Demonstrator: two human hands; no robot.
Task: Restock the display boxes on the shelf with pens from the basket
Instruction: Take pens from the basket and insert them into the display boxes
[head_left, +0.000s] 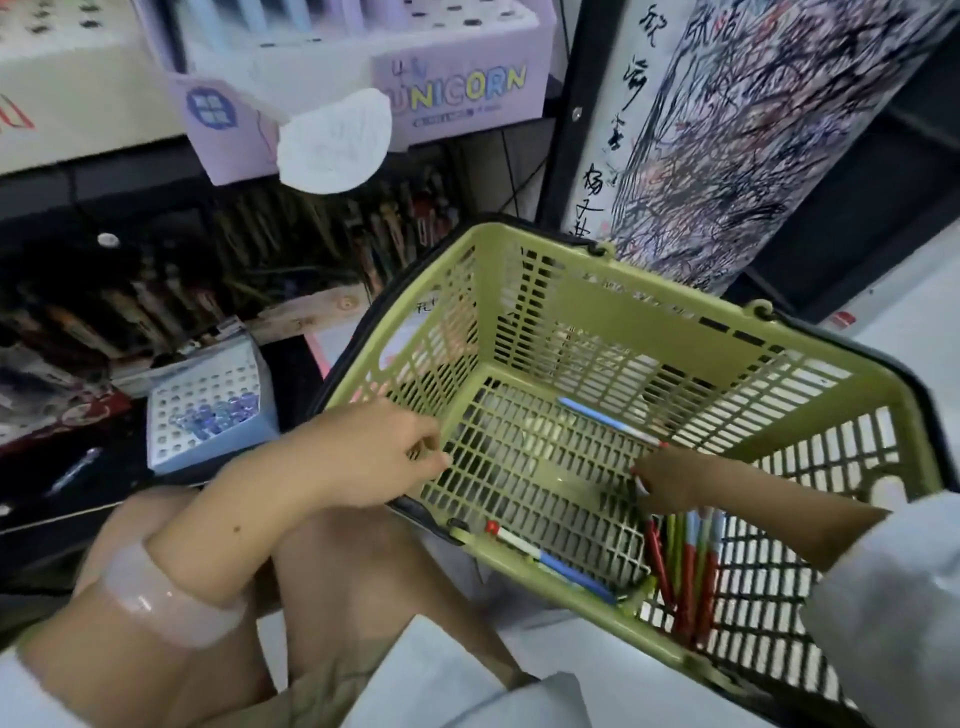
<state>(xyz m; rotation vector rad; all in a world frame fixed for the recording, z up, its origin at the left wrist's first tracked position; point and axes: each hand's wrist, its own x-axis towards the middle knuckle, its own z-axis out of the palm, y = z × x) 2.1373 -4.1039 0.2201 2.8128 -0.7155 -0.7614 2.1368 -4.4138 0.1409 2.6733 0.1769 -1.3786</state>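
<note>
A green plastic basket (675, 332) stands tilted on the floor in front of me. My right hand (670, 480) is inside it and grips a bundle of red, green and blue pens (685, 571) that hangs down from the fist. One blue-and-white pen (608, 422) lies on the basket floor just beyond that hand. Another blue-and-white pen (550, 561) lies along the near wall. My left hand (374, 452) rests over the basket's left rim with fingers loosely curled, holding nothing. A light blue display box (208, 410) with a hole grid holds a few pens.
A purple "UNICORN" display box (457, 98) stands on the upper shelf with a white paper tag (335, 140) hanging in front. Dark pens fill the lower shelf (322, 234). A scribbled test-paper column (737, 130) rises at right. My knees (332, 571) are below the basket.
</note>
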